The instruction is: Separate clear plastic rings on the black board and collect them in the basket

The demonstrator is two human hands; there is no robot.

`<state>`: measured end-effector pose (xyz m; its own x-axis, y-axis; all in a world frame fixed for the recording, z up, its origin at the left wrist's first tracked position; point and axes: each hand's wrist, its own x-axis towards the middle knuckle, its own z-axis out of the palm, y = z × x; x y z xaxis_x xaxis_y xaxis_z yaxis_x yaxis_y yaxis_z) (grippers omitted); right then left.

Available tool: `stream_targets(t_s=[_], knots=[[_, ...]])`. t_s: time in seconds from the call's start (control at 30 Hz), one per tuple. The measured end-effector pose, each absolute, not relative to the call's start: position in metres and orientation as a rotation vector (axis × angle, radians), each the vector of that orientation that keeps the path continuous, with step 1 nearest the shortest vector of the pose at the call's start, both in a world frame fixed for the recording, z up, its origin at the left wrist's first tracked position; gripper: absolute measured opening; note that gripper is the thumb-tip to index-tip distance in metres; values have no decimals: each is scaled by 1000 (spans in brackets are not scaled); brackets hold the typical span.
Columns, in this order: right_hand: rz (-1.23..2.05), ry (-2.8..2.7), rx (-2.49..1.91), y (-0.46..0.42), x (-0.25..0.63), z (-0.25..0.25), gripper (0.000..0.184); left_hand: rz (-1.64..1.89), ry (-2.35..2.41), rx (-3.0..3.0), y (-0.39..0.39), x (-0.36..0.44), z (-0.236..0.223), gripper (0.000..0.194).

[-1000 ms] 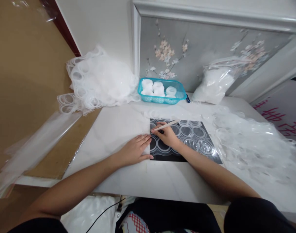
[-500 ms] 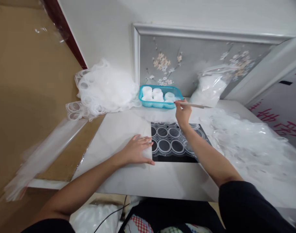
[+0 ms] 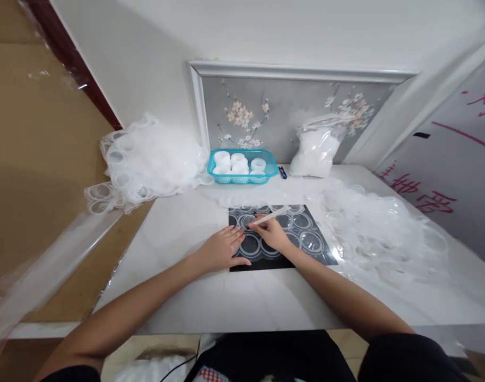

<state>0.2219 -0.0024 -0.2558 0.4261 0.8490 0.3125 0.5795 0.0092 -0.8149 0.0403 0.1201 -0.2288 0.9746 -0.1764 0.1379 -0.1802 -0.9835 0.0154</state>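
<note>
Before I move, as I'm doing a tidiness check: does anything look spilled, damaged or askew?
Nothing looks clearly spilled or damaged. The one untidy spot is the white pile at the back left: its ringed end juts past the edge of the table.

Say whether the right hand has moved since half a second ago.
Yes: the right hand has come from beside the blue basket toward the person, over the black sheet.

What our view loses
We can't make out the pale stick's (image 3: 277,213) lower tip at the right hand's (image 3: 269,232) fingers; that hand and forearm cover part of the black sheet (image 3: 250,264). Plastic sleeves (image 3: 63,265) blur off the left edge; red writing (image 3: 483,101) is cropped rightward.
</note>
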Motion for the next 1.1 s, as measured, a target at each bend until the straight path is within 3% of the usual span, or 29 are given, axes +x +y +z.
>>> stream_targets(t_s=[0.57, 0.77, 0.87, 0.97, 1.1], knots=[[53, -1427, -1845, -8, 211, -258, 18, 350, -269, 3013, 131, 41, -244, 67], [-211, -1825, -1916, -9, 208, -256, 21, 252, -232, 2957, 130, 42, -243, 87], [-312, -1611, -1974, 0, 235, -230, 20, 216, -228, 2978, 129, 40, -241, 95], [-459, -1008, -2003, -4, 264, -209, 23, 203, -214, 2963, 130, 39, -237, 90], [-240, -1098, -1931, -33, 263, -219, 22, 267, -180, 2924, 129, 43, -228, 75]])
